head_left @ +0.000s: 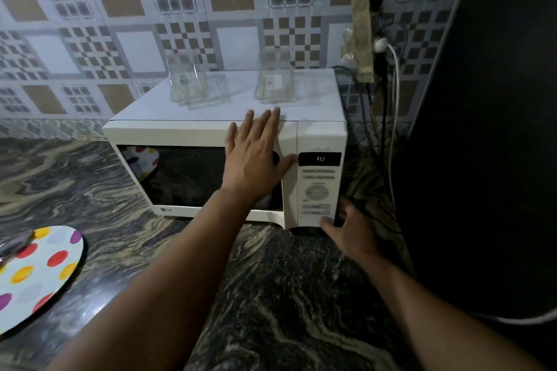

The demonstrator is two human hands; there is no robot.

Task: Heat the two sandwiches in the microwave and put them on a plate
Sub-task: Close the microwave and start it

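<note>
A white microwave (211,135) stands on the marble counter with its door closed. Its green display (320,158) is lit. My left hand (256,156) lies flat against the right side of the door, fingers spread. My right hand (349,229) sits at the lower right corner of the control panel, thumb on the bottom button. A white plate with coloured dots (33,274) lies on the counter at the left. The dark door window shows a reflection of that plate; no sandwiches are visible.
Two empty clear plastic sandwich boxes (193,84) (272,81) stand on top of the microwave. A power strip with plugs and cables (364,39) hangs on the tiled wall at the right. A tall dark appliance (497,129) fills the right side.
</note>
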